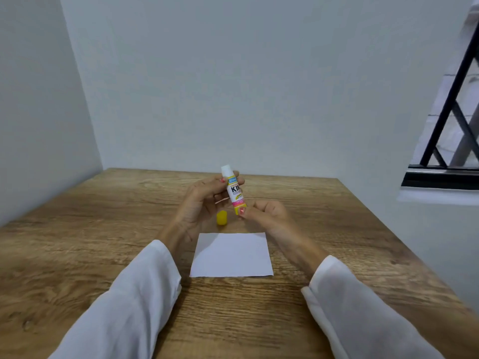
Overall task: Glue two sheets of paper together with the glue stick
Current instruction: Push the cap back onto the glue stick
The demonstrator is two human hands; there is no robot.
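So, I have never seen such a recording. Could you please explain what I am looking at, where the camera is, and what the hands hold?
There is no machine here, only a person's two bare hands in white sleeves. The single picture comes from a camera worn on the person's head, looking forward and down. The left hand holds an uncapped glue stick roughly upright, and the right hand pinches its yellow bottom end. On the wooden table stands the yellow cap, and nearer the person lies white paper. Whether it is one sheet or two stacked, I cannot tell.
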